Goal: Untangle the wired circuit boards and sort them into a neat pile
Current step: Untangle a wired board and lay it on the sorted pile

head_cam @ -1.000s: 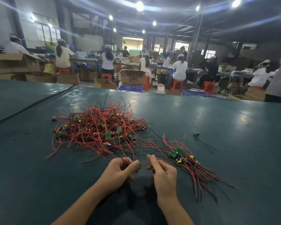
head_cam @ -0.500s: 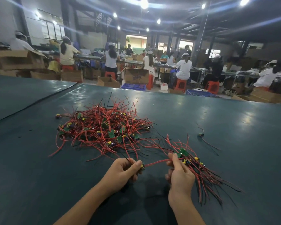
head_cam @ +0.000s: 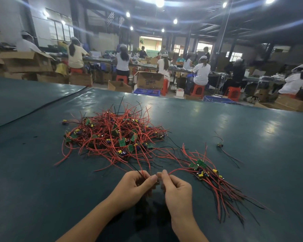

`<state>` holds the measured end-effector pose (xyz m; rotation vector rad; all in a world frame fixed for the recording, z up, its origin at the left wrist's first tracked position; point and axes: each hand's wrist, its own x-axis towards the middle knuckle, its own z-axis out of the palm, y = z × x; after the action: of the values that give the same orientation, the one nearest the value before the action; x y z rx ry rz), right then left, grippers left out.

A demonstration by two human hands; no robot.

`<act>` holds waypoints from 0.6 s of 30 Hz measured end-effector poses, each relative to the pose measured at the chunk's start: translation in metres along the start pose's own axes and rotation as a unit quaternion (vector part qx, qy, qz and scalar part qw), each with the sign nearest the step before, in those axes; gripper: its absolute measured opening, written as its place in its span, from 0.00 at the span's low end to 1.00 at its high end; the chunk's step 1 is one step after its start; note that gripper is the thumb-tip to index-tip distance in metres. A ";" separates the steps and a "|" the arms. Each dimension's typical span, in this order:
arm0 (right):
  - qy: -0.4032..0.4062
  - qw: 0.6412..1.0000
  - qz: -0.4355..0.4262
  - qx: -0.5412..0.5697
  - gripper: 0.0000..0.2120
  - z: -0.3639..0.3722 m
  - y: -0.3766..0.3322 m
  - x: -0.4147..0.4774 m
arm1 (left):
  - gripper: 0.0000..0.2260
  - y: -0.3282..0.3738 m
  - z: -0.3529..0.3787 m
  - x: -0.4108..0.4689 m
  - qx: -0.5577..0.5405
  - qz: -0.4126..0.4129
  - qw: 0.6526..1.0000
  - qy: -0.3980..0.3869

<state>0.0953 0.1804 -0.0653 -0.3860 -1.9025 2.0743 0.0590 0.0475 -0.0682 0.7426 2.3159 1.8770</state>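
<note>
Tangled heap point(head_cam: 112, 137): red and black leads with small green boards, knotted together. It lies on the table beyond my hands, centre-left, and is the bulk of the job by my estimate.
Sorted pile point(head_cam: 210, 180): a few boards grouped at one end, with leads combed toward me and rightward, just right of my right hand. I judge they are laid parallel so they cannot snag again.
Stray board point(head_cam: 220, 144): a single unit with leads trailing, apart from both piles at far right.
Left hand point(head_cam: 135, 186): fingers curled, thumb and forefinger clamped on thin leads point(head_cam: 142, 170) that rise toward the heap. It anchors the piece.
Right hand point(head_cam: 177, 191): curled, pinching a red lead point(head_cam: 179, 169) that arcs right toward the sorted pile. Its fingertips almost meet the left's.
Item between fingertips: blurred, so I cannot tell whether a board sits there.
Table point(head_cam: 42, 189): dark green sheet. My hands work low between the two piles, so a freed unit has a short way to go.
Step in hand: likely teasing one unit free before adding it to the pile.
</note>
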 end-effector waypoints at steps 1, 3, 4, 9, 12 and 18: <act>0.023 0.999 0.018 0.018 0.13 -0.003 -0.002 0.004 | 0.15 0.002 0.000 0.000 -0.005 -0.006 1.000 -0.005; 0.061 0.996 0.041 0.058 0.12 -0.012 -0.007 0.011 | 0.14 0.005 -0.001 0.000 -0.016 -0.019 1.000 -0.010; 0.076 0.993 0.045 0.080 0.12 -0.017 -0.010 0.015 | 0.14 0.007 -0.002 0.001 -0.017 -0.024 1.000 -0.010; 0.127 0.977 0.038 0.167 0.10 -0.033 -0.016 0.027 | 0.16 0.011 -0.004 0.003 -0.034 -0.022 0.999 -0.017; 0.141 0.964 0.039 0.220 0.10 -0.038 -0.020 0.030 | 0.16 0.012 -0.003 0.003 -0.074 -0.027 0.997 0.009; 0.123 0.971 -0.024 0.202 0.14 -0.038 -0.026 0.025 | 0.14 0.009 -0.002 0.005 -0.192 -0.106 0.971 0.092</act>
<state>0.0882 0.2268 -0.0430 -0.4664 -1.2997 2.1946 0.0570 0.0489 -0.0579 0.2770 1.9283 2.2687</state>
